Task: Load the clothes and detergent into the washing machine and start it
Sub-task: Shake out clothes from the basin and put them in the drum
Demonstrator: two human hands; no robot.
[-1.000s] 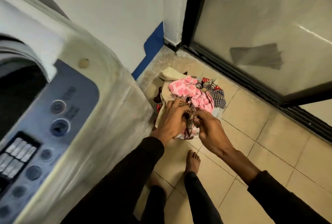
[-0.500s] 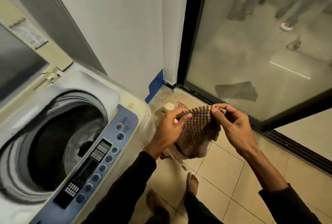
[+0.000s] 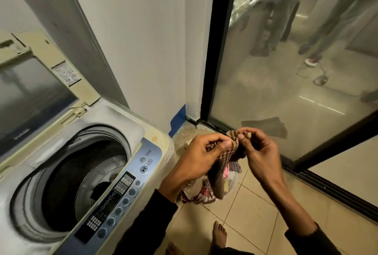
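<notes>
Both hands have drawn together since half a second ago: then they held the checked cloth [image 3: 226,157] spread wide between them, and now its top edge is bunched between two grips set almost knuckle to knuckle. The left hand [image 3: 201,157] pinches the fabric between thumb and curled fingers, its grip narrow and closed on the cloth. The right hand [image 3: 258,156] does the same just beside it, thumb and forefinger nipping a folded tan corner of the edge, the other fingers curled in behind. Below the two grips the cloth hangs down in a dark brown-and-cream fold, clear of the floor.

Directly under the grips, and partly hidden by the hanging cloth, a pile of clothes [image 3: 201,195] lies on the tiled floor [image 3: 251,220]; red-and-white print, some pink and a pale checked piece show at its edges.

To the left of the left-hand grip stands the washing machine [image 3: 67,175], a top loader with its lid [image 3: 36,89] raised and leaning back toward the wall. The drum [image 3: 86,175] is open, and something dark lies low inside it, too dim to make out. The blue control panel [image 3: 122,191] runs along the machine's near edge, closest to the left forearm. No detergent can be made out.

Beyond the right-hand grip a black-framed glass door [image 3: 286,70] shows blurred legs of people standing behind it. Two bare feet [image 3: 219,234] show on the tiles beneath the arms, and both sleeves are dark.
</notes>
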